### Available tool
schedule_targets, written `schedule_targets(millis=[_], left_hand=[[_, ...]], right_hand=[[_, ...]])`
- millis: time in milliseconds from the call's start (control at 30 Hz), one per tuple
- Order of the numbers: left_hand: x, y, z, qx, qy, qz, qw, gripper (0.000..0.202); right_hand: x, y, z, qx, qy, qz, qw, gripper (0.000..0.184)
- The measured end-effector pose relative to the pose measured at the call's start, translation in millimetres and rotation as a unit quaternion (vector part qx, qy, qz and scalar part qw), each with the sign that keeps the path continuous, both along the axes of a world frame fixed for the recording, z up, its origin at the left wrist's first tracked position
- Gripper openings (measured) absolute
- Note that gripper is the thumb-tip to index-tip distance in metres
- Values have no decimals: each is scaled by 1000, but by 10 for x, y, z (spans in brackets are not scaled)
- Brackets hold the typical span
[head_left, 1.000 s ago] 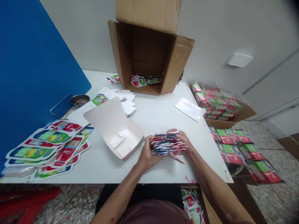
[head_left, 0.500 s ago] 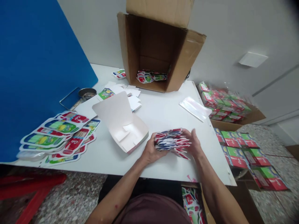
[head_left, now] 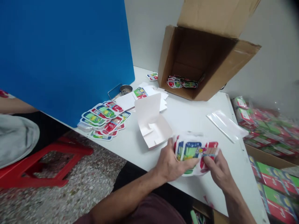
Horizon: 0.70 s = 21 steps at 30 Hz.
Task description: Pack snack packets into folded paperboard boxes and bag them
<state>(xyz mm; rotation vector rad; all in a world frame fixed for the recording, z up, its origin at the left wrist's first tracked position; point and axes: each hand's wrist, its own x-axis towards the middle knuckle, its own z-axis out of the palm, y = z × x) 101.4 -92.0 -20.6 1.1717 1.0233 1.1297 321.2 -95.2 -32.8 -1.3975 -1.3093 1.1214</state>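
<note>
Past the loose printed cards (head_left: 104, 119) and the open white carton (head_left: 154, 124) on the surface (head_left: 187, 115), the left hand (head_left: 171, 165) and right hand (head_left: 218, 169) close together on a stack of printed cards (head_left: 195, 152) near the front edge, apparently banding it, which calls for a steady grip.

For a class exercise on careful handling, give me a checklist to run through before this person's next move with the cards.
1. Glossy red, green and blue printed card stack held: ok, by left hand and right hand.
2. Thin teal band around the stack: cannot tell.
3. White cardboard carton open on the white table: ok.
4. Brown corrugated box open: ok.
5. Clear plastic sleeves lying on the table: ok.
</note>
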Motion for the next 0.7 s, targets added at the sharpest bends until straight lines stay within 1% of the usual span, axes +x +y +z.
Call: schedule_targets(millis=[67, 133, 167, 200, 233, 267, 333, 400, 433, 500, 567, 600, 633, 700], left_hand=[[-253, -17, 264, -3, 37, 74, 997, 73], [-549, 82, 468, -4, 76, 136, 988, 60], [-691, 164, 533, 0, 101, 168, 981, 56], [-819, 256, 571, 3, 131, 197, 972, 56], [-928, 349, 583, -6, 164, 219, 962, 58], [-1016, 436, 573, -33, 199, 232, 951, 62], [-1126, 569, 509, -105, 259, 215, 936, 72], [-1164, 649, 432, -155, 317, 178, 919, 80], [-1163, 677, 399, -164, 353, 167, 906, 82], [-1132, 723, 352, -161, 441, 159, 868, 84], [-1070, 762, 315, -152, 529, 161, 819, 82], [-1032, 775, 295, -146, 561, 165, 798, 79], [-993, 780, 271, -141, 584, 168, 782, 76], [-919, 764, 218, -134, 604, 177, 765, 67]], right_hand=[[-277, 242, 396, 10, -7, 63, 998, 47], [-649, 572, 762, 34, -1, 117, 993, 46], [-844, 756, 898, 35, -2, 159, 987, 46], [-1031, 942, 988, 24, -3, 207, 978, 45], [-1197, 1121, 1029, -7, -3, 253, 967, 44], [-1338, 1283, 1026, -51, 4, 285, 957, 42], [-1524, 1535, 915, -135, -2, 306, 942, 38], [-1593, 1674, 746, -179, -22, 303, 936, 34], [-1595, 1707, 668, -182, -38, 297, 936, 33], [-1571, 1727, 560, -153, -85, 285, 942, 32], [-1559, 1713, 515, -102, -174, 264, 943, 32], [-1570, 1699, 507, -81, -230, 252, 937, 33], [-1596, 1680, 502, -65, -289, 240, 924, 36], [-1689, 1622, 483, -39, -403, 215, 888, 48]])
